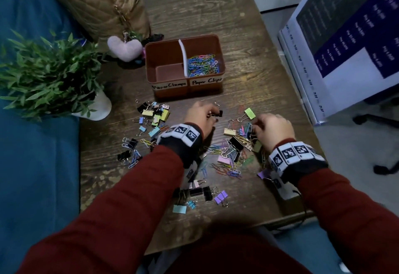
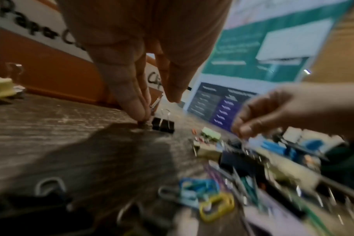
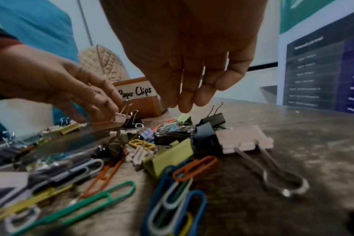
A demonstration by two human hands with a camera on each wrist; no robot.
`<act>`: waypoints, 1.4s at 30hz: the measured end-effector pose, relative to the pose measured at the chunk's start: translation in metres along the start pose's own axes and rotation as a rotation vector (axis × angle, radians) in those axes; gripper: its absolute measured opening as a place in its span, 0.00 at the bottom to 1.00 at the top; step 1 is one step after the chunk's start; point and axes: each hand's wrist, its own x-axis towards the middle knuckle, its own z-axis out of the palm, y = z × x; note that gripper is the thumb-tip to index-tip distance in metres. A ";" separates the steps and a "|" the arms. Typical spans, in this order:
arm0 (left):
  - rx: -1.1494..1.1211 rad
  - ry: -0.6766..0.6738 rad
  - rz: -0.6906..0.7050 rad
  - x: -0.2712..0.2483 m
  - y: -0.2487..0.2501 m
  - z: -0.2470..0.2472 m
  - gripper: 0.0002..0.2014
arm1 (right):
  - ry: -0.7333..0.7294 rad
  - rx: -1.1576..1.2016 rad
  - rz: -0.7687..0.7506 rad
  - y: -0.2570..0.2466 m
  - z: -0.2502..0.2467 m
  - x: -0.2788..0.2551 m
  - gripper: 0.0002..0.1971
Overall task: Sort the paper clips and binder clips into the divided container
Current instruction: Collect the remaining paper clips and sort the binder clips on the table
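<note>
Both hands were lowered over the scattered clips on the wooden table [image 1: 248,25]; the left hand [image 1: 200,116] was seen with fingertips pressed together, pinching a small pale binder clip [image 3: 119,115] beside a black binder clip [image 2: 163,125]; the right hand [image 1: 273,130] was held with fingers together and pointing down over the pile, nothing gripped. Paper clips [image 1: 203,64] were heaped in the right compartment of the brown container [image 1: 216,38], labelled "Paper Clips"; the left compartment was labelled "Paper Clamps". Mixed clips [image 1: 233,146] were spread just in front of it; a plant [image 1: 47,73] stood at the left.
</note>
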 end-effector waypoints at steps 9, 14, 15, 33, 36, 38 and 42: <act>0.375 -0.269 0.189 0.013 0.012 0.031 0.12 | -0.080 -0.258 -0.111 -0.014 0.011 0.010 0.11; 0.320 -0.162 0.183 0.032 0.014 0.018 0.13 | -0.086 -0.200 -0.086 -0.006 0.010 0.011 0.11; 0.294 -0.137 0.172 0.036 0.014 0.015 0.14 | -0.072 -0.189 -0.089 -0.006 0.010 0.011 0.10; 0.324 -0.295 0.232 0.020 0.011 0.029 0.17 | 0.029 0.139 -0.161 0.013 -0.013 -0.025 0.05; 0.365 -0.271 0.179 0.014 0.005 0.024 0.16 | 0.015 0.060 -0.268 0.011 0.002 -0.035 0.05; 0.403 -0.300 0.167 0.010 -0.002 0.021 0.13 | 0.015 0.024 -0.315 0.004 0.009 -0.038 0.08; 0.381 -0.296 0.128 0.008 -0.006 0.015 0.06 | 0.014 -0.097 -0.453 -0.002 0.019 -0.039 0.13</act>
